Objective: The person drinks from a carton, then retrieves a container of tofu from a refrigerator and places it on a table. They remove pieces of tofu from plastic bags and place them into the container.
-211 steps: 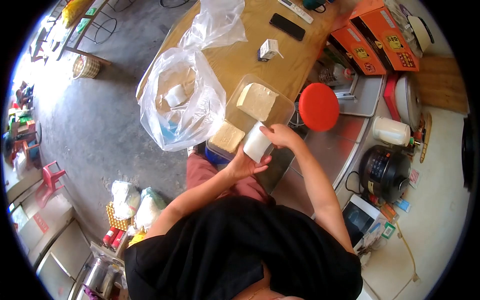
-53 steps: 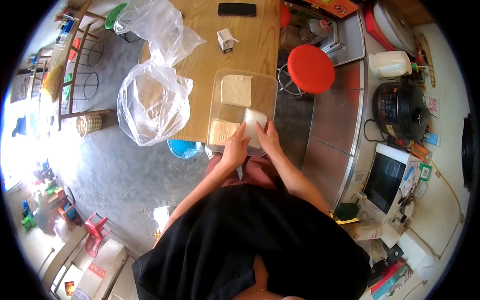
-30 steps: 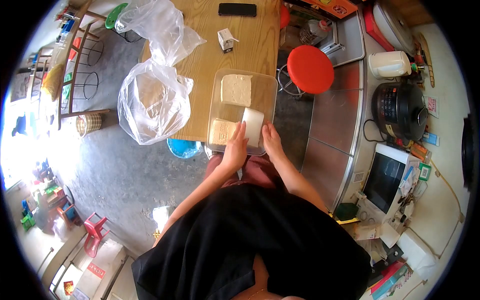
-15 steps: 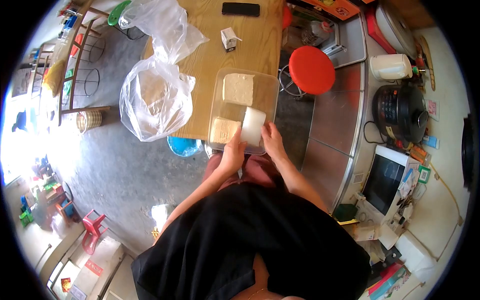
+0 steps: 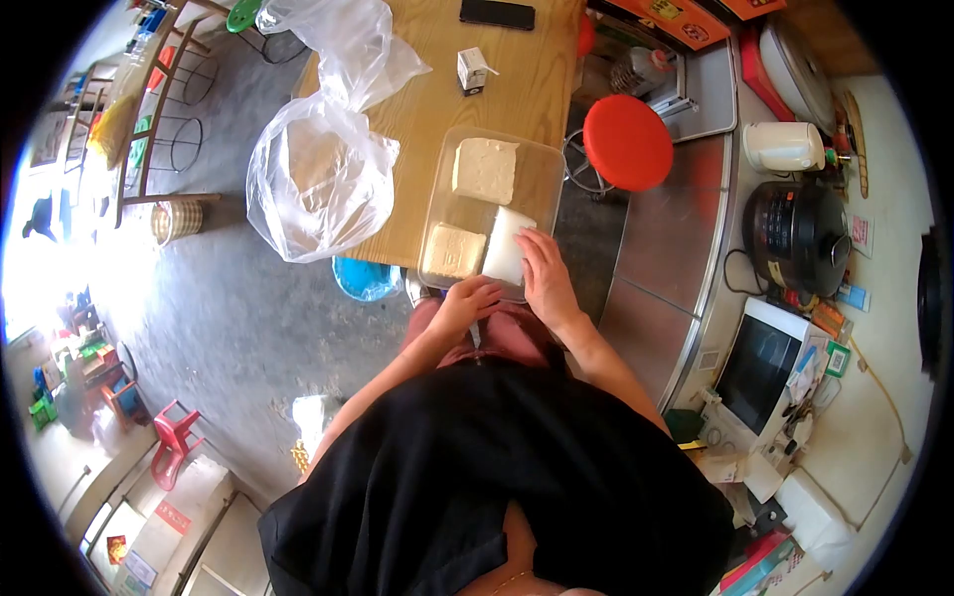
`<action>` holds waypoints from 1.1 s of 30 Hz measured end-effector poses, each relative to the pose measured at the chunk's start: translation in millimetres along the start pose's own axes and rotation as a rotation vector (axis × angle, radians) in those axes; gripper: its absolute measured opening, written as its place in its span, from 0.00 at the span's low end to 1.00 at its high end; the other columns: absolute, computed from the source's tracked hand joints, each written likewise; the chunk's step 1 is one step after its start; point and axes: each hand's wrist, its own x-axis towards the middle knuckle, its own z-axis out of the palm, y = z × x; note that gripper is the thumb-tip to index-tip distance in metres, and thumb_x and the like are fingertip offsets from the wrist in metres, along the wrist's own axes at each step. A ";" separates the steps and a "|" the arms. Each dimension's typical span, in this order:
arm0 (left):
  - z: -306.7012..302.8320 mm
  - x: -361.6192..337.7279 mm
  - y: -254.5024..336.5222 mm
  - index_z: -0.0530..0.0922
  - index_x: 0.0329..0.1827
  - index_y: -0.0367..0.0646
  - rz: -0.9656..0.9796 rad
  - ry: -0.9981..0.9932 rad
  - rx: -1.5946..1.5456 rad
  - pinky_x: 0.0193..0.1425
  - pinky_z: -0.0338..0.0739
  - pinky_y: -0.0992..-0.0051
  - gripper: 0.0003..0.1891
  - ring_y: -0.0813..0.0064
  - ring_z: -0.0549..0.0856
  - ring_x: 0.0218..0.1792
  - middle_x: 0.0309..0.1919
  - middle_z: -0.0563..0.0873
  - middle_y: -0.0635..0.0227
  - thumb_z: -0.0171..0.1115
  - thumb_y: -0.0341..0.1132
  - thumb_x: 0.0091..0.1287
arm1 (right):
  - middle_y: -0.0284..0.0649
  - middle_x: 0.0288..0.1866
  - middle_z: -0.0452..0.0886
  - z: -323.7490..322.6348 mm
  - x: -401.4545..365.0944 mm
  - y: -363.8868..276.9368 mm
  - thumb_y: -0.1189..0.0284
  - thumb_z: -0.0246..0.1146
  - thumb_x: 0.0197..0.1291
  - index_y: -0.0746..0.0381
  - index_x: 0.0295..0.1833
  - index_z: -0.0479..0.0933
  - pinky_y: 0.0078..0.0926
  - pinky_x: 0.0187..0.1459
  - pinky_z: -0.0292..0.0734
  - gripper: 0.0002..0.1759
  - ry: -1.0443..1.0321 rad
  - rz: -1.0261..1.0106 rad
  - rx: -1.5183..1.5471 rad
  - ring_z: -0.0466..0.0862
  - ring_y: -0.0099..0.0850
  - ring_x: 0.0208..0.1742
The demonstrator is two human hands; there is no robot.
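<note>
On the near end of the wooden table stands a clear plastic container [image 5: 465, 212]. A pale tofu block [image 5: 486, 171] lies at its far end, and a second tofu block [image 5: 455, 250] is at the near left. Beside that one sits a smooth white rectangular block [image 5: 507, 245]; its exact kind I cannot make out. My right hand [image 5: 547, 276] has its fingers over the white block's right side and grips it there. My left hand [image 5: 469, 303] is at the container's near edge, below the blocks, fingers stretched out and holding nothing visible.
Clear plastic bags [image 5: 323, 179] hang over the table's left edge. A small carton [image 5: 471, 72] and a black phone [image 5: 497, 14] lie farther back. A red stool [image 5: 628, 142] stands at the right, a blue bin [image 5: 364, 279] below the table corner.
My left hand has moved back from the blocks to the container's near edge. My right hand has moved up over the white block's right side. The whole view has shifted slightly.
</note>
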 end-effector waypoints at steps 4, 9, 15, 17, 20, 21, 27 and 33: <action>8.5 10.7 -2.6 0.67 0.60 0.30 -0.047 0.054 -0.025 0.63 0.75 0.62 0.16 0.60 0.78 0.59 0.58 0.76 0.51 0.45 0.34 0.77 | 0.51 0.64 0.71 7.2 -3.9 6.2 0.84 0.54 0.58 0.68 0.61 0.70 0.38 0.69 0.64 0.22 -0.123 -0.107 -0.095 0.69 0.47 0.68; 12.8 14.6 -3.5 0.67 0.57 0.27 -0.023 0.035 -0.136 0.65 0.74 0.59 0.16 0.58 0.78 0.59 0.56 0.76 0.48 0.44 0.34 0.78 | 0.52 0.65 0.71 11.2 -15.2 9.3 0.82 0.56 0.59 0.70 0.61 0.70 0.38 0.70 0.63 0.22 -0.181 -0.124 -0.117 0.68 0.46 0.69; 18.5 17.7 -5.2 0.68 0.56 0.26 -0.028 0.122 -0.124 0.64 0.75 0.58 0.17 0.57 0.79 0.57 0.55 0.77 0.48 0.44 0.35 0.78 | 0.52 0.64 0.71 10.8 -14.3 10.4 0.82 0.58 0.58 0.69 0.59 0.72 0.39 0.70 0.63 0.21 -0.164 -0.130 -0.105 0.69 0.47 0.68; 18.6 19.8 -2.7 0.68 0.56 0.25 -0.040 0.119 -0.121 0.63 0.76 0.58 0.18 0.57 0.80 0.57 0.54 0.77 0.48 0.43 0.36 0.78 | 0.52 0.62 0.72 9.0 -12.0 10.3 0.80 0.61 0.57 0.68 0.59 0.72 0.39 0.69 0.64 0.23 -0.151 -0.119 -0.084 0.69 0.47 0.67; 22.3 18.8 1.1 0.68 0.56 0.23 -0.057 0.132 -0.085 0.61 0.77 0.59 0.20 0.56 0.80 0.56 0.54 0.77 0.47 0.43 0.37 0.78 | 0.52 0.61 0.72 4.8 -13.1 7.7 0.77 0.64 0.56 0.67 0.59 0.70 0.39 0.65 0.67 0.24 -0.041 0.007 0.001 0.71 0.47 0.65; 25.5 17.1 4.7 0.68 0.56 0.22 -0.061 0.148 -0.052 0.61 0.78 0.60 0.21 0.56 0.80 0.57 0.54 0.77 0.45 0.42 0.38 0.79 | 0.52 0.61 0.72 3.8 -14.4 7.9 0.77 0.64 0.56 0.67 0.59 0.70 0.39 0.65 0.67 0.24 -0.040 0.006 0.001 0.71 0.47 0.65; 30.7 16.1 13.6 0.72 0.52 0.21 -0.145 0.129 0.065 0.54 0.83 0.62 0.24 0.56 0.85 0.49 0.48 0.82 0.45 0.41 0.42 0.79 | 0.50 0.46 0.80 7.5 -20.3 13.8 0.73 0.67 0.57 0.66 0.56 0.68 0.37 0.46 0.76 0.23 0.012 0.267 0.078 0.81 0.44 0.46; 42.6 18.5 21.3 0.75 0.50 0.23 -0.130 0.189 0.119 0.45 0.85 0.66 0.24 0.57 0.88 0.40 0.43 0.85 0.45 0.44 0.43 0.78 | 0.46 0.30 0.82 10.1 -11.8 16.7 0.73 0.68 0.57 0.67 0.54 0.68 0.32 0.34 0.78 0.23 0.002 0.403 0.260 0.83 0.39 0.30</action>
